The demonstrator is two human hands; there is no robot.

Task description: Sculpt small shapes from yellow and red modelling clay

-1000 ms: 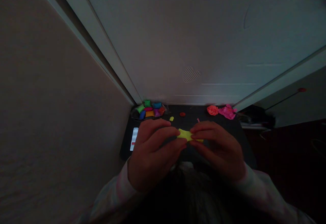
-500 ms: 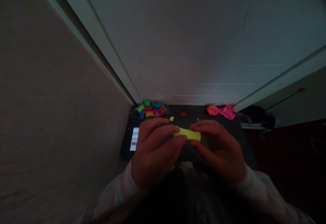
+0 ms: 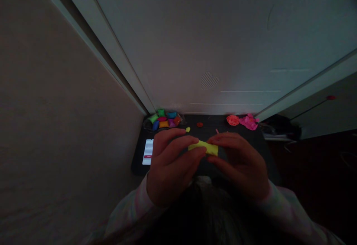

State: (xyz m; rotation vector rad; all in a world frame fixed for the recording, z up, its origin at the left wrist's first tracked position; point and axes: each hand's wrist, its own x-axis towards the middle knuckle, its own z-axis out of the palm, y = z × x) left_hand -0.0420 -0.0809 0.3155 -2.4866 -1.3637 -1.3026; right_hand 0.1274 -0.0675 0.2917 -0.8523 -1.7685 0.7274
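A short yellow strip of what looks like modelling clay [image 3: 211,149] is held up between both hands above the dark table. My left hand [image 3: 173,167] pinches its left part between thumb and fingers, hiding some of it. At the strip's right end, my right hand [image 3: 242,163] grips it with the fingertips and thumb. On the table beyond the hands lie a small yellow piece [image 3: 187,129] and a flat red piece [image 3: 199,125]. A thin pink bit [image 3: 217,131] lies just past my right fingers.
Colourful small packets [image 3: 164,123] are heaped at the table's back left. A lit phone [image 3: 147,152] lies left of my left hand. Crumpled orange [image 3: 232,120] and pink [image 3: 249,122] pieces sit at the back right. A white panel with heart shapes [image 3: 209,81] rises behind the dark table [image 3: 139,163].
The yellow strip has shifted slightly left, and its right end shows a little differently between the fingers. My left fingers have slid slightly right along it. Both hands still hold it.
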